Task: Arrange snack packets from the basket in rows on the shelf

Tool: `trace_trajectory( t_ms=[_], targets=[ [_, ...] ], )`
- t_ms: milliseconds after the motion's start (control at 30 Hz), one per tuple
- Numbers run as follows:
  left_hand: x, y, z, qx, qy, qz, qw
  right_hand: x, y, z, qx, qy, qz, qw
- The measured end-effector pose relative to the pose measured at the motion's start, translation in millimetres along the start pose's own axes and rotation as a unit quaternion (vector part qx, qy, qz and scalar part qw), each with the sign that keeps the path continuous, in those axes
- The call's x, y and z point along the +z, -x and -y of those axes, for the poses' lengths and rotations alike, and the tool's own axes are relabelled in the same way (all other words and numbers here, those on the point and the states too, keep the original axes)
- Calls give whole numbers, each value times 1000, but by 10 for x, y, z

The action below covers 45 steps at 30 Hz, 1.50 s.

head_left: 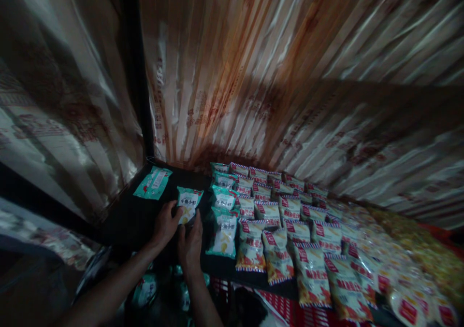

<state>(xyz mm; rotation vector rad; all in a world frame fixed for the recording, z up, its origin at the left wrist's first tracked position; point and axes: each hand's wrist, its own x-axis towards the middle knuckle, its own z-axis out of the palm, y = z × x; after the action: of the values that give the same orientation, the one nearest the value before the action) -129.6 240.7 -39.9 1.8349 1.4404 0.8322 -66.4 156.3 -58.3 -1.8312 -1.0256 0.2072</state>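
A teal and white snack bag [188, 202] stands tilted back on the black shelf top [123, 216], its printed front toward me. My left hand [167, 224] grips the bag's lower left side, the thumb over its front. At the lower right edge, my right hand [191, 245] pinches the same bag. To its right, several matching teal bags [224, 235] form a column running back to the wall. Another teal bag [153, 183] lies flat with its back side up, near the far left corner.
Rows of cream and red snack bags [282, 211] fill the shelf's middle. Farther right are clear-wrapped packs [391, 264] and yellow packs [427, 240]. Printed plastic sheeting [224, 76] and a dark post [136, 71] bound the shelf. Below is a red basket [286, 307].
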Motion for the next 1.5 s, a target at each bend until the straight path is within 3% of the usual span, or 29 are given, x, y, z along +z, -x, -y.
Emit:
trace_trajectory(
  t_ms=[200,667,933,1500],
  targets=[
    [62,-44,10,-1,29,11,1000,64,-117,-47,-14,12,-4,1000],
    [185,-176,-41,37,91,-24,995,170,-362,-103,-17,28,-25,999],
    [304,-237,34,11,124,-25,992,224,-467,-120,-12,27,-22,999],
    [370,-539,-22,15,87,-54,995,265,-672,-44,-1,-14,-34,999]
  ],
)
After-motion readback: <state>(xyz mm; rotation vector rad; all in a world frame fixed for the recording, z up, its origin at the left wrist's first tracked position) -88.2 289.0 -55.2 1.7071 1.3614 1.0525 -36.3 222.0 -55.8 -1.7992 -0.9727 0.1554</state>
